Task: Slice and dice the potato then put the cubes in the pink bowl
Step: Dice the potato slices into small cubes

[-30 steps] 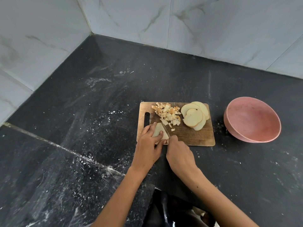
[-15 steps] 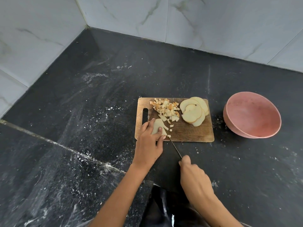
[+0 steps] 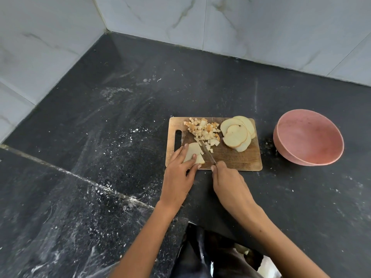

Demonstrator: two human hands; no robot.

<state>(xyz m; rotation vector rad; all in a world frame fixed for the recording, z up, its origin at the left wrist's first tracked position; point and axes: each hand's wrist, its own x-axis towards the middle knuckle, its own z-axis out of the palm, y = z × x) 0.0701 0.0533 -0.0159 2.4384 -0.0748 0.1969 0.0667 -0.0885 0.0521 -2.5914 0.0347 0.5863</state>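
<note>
A wooden cutting board (image 3: pixel 236 159) lies on the black counter. On its front left corner sits a partly cut potato slice (image 3: pixel 193 152), which my left hand (image 3: pixel 178 175) presses flat with its fingertips. My right hand (image 3: pixel 230 183) grips a knife (image 3: pixel 207 154); the blade lies along the right edge of that slice, tip pointing away. A heap of potato cubes (image 3: pixel 203 131) fills the board's far middle, and a stack of round potato slices (image 3: pixel 237 133) lies at its far right. The pink bowl (image 3: pixel 309 137) stands right of the board, and I see nothing in it.
White marble wall tiles (image 3: pixel 261 27) close the counter at the back and left. A raised counter edge (image 3: pixel 80 177) runs diagonally at the left. A dark plastic bag (image 3: pixel 216 257) sits near my body at the bottom. White dust speckles the counter.
My right hand had pulled the knife back off the board toward me; it has come forward again, and the blade lies beside the slice. My left hand stays on the slice.
</note>
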